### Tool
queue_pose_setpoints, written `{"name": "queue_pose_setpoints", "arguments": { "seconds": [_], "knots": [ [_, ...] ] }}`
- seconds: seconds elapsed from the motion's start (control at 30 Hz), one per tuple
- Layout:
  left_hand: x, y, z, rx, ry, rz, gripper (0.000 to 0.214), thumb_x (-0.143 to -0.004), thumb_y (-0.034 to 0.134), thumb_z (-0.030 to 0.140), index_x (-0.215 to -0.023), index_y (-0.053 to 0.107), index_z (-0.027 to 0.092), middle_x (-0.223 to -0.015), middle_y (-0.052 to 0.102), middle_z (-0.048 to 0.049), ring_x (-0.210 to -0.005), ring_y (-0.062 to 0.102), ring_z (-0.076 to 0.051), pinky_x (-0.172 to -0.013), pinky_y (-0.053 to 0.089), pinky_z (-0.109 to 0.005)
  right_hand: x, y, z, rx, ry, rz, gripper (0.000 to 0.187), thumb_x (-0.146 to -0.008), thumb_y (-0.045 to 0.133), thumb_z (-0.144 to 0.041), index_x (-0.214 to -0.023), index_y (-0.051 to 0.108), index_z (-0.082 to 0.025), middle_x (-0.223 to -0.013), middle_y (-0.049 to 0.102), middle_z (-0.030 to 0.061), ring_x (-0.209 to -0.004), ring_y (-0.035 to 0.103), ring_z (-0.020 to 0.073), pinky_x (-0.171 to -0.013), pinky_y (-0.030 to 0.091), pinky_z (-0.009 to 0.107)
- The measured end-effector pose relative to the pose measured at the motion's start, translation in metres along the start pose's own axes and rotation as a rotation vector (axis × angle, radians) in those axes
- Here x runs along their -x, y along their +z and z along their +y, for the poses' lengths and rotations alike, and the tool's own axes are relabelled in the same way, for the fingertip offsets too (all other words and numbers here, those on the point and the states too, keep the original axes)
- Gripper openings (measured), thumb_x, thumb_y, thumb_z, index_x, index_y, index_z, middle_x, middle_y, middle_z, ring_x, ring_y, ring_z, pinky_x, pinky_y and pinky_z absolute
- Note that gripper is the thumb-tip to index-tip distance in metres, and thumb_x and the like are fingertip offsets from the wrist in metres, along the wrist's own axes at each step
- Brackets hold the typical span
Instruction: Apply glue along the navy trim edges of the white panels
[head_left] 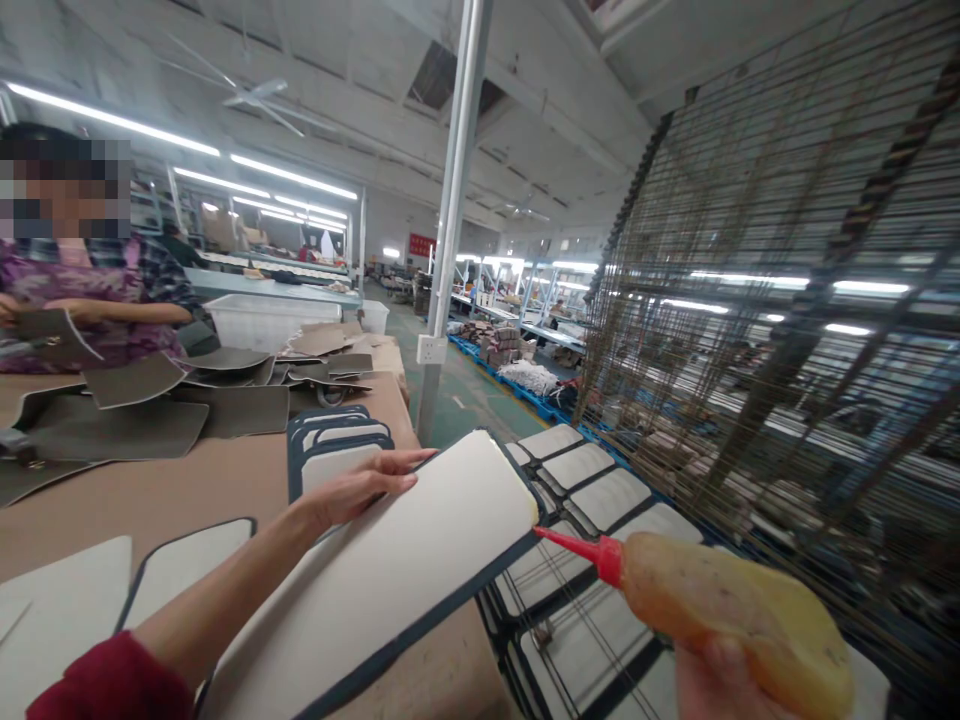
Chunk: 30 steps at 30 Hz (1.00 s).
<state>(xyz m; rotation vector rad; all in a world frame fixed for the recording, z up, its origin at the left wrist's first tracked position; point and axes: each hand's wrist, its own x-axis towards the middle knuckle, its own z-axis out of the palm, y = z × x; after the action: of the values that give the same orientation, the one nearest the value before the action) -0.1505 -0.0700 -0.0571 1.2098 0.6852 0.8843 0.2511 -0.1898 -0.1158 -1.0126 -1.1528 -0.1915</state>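
Looking across from the right, the tall rusty wire rack [787, 300] fills that whole side, and its low shelf carries a row of white edged pieces [607, 495] just past the table's right edge. The brown board-topped table [225, 480] runs away to your left, with grey cut sheets [112, 425] spread over its far left corner, where another person's hands are at work.

The white flat panel bound in dark blue edging [390, 570] lies tilted over the table's near right edge, its far corner jutting out above the rack shelf. It looks light and fairly stiff, yet likely to bend if held by one corner, so the bound long edge seems the safest grip.

The soft yellow squeeze bottle with a red nozzle [720, 600] has its tip touching that far corner; its sides will probably give under pressure.

Your left hand [360, 487] lies flat on the panel's far edge, fingers stretched. Your right hand [720, 680], half out of view, is wrapped around the bottle.

Room is tight between the table and the rack, while the near left of the table holds more white pieces.
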Motion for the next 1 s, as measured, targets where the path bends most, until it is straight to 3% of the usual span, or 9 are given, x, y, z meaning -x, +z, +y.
{"name": "queue_pose_setpoints", "arguments": {
  "seconds": [0.13,0.2,0.3,0.43,0.53,0.63,0.73,0.87,1.0],
  "knots": [
    [-0.001,0.002,-0.010,0.050,0.013,0.029,0.069,-0.071,0.088,0.032,-0.136,0.068,0.020,-0.111,0.080,-0.0099,-0.087,0.074,-0.022,-0.076,0.057,-0.026,-0.003,0.006,0.000,-0.011,0.001,0.043,0.061,-0.086,0.073,-0.047,-0.142,0.056,-0.029,-0.126,0.069,0.0132,-0.112,0.067,0.0418,-0.086,0.059,0.059],
    [-0.001,0.004,-0.014,0.088,0.014,0.040,0.071,-0.070,0.089,0.031,-0.137,0.067,0.020,-0.110,0.080,-0.0094,-0.086,0.074,-0.022,-0.075,0.057,-0.026,-0.005,0.006,0.001,-0.002,0.008,0.037,0.058,-0.085,0.076,-0.046,-0.138,0.060,-0.029,-0.125,0.070,0.0121,-0.111,0.067,0.0412,-0.087,0.059,0.057],
    [0.000,0.006,-0.017,0.136,0.021,0.055,0.071,-0.068,0.091,0.030,-0.135,0.069,0.019,-0.109,0.080,-0.0091,-0.086,0.074,-0.021,-0.075,0.057,-0.025,-0.011,0.002,0.006,0.008,-0.013,0.040,0.053,-0.081,0.080,-0.047,-0.129,0.067,-0.028,-0.112,0.074,0.0105,-0.103,0.069,0.0384,-0.087,0.059,0.053],
    [0.002,0.007,-0.018,0.161,0.006,0.091,0.074,-0.066,0.093,0.030,-0.135,0.069,0.019,-0.107,0.081,-0.0094,-0.083,0.075,-0.020,-0.073,0.057,-0.024,-0.017,-0.004,0.012,0.070,-0.096,-0.128,0.039,-0.079,0.081,-0.049,-0.112,0.074,-0.029,-0.085,0.075,0.0061,-0.082,0.071,0.0325,-0.074,0.061,0.045],
    [0.003,0.006,-0.020,0.173,-0.008,0.118,0.077,-0.066,0.093,0.030,-0.138,0.066,0.019,-0.105,0.081,-0.0100,-0.080,0.075,-0.020,-0.071,0.058,-0.024,-0.013,0.000,0.011,0.134,-0.119,-0.067,0.030,-0.080,0.080,-0.045,-0.104,0.075,-0.029,-0.074,0.071,0.0043,-0.079,0.071,0.0328,-0.076,0.060,0.047],
    [0.003,0.003,-0.023,0.195,-0.002,0.125,0.080,-0.066,0.093,0.030,-0.140,0.065,0.018,-0.107,0.081,-0.0108,-0.080,0.075,-0.020,-0.072,0.058,-0.025,-0.006,0.010,0.008,0.109,-0.111,0.014,0.039,-0.083,0.078,-0.043,-0.117,0.071,-0.027,-0.086,0.073,0.0070,-0.092,0.071,0.0352,-0.086,0.058,0.051],
    [0.003,0.002,-0.025,0.206,0.002,0.125,0.081,-0.068,0.092,0.029,-0.142,0.062,0.018,-0.108,0.080,-0.0112,-0.081,0.075,-0.020,-0.072,0.058,-0.025,-0.004,0.016,0.011,0.066,-0.089,-0.004,0.049,-0.086,0.075,-0.042,-0.130,0.065,-0.025,-0.105,0.074,0.0108,-0.102,0.069,0.0364,-0.088,0.057,0.052],
    [0.003,0.001,-0.025,0.221,0.001,0.125,0.078,-0.070,0.091,0.027,-0.143,0.062,0.019,-0.111,0.080,-0.0113,-0.082,0.076,-0.020,-0.073,0.058,-0.025,-0.004,0.015,0.019,0.042,-0.109,-0.054,0.051,-0.079,0.082,-0.044,-0.125,0.067,-0.027,-0.097,0.075,0.0089,-0.097,0.070,0.0374,-0.083,0.058,0.052],
    [0.002,0.003,-0.025,0.235,-0.008,0.133,0.081,-0.068,0.093,0.028,-0.142,0.062,0.018,-0.114,0.079,-0.0122,-0.083,0.076,-0.020,-0.073,0.059,-0.025,-0.001,0.013,0.022,0.013,-0.078,-0.114,0.055,-0.084,0.078,-0.046,-0.133,0.062,-0.029,-0.105,0.074,0.0088,-0.100,0.069,0.0353,-0.085,0.057,0.051]
  ]
}}
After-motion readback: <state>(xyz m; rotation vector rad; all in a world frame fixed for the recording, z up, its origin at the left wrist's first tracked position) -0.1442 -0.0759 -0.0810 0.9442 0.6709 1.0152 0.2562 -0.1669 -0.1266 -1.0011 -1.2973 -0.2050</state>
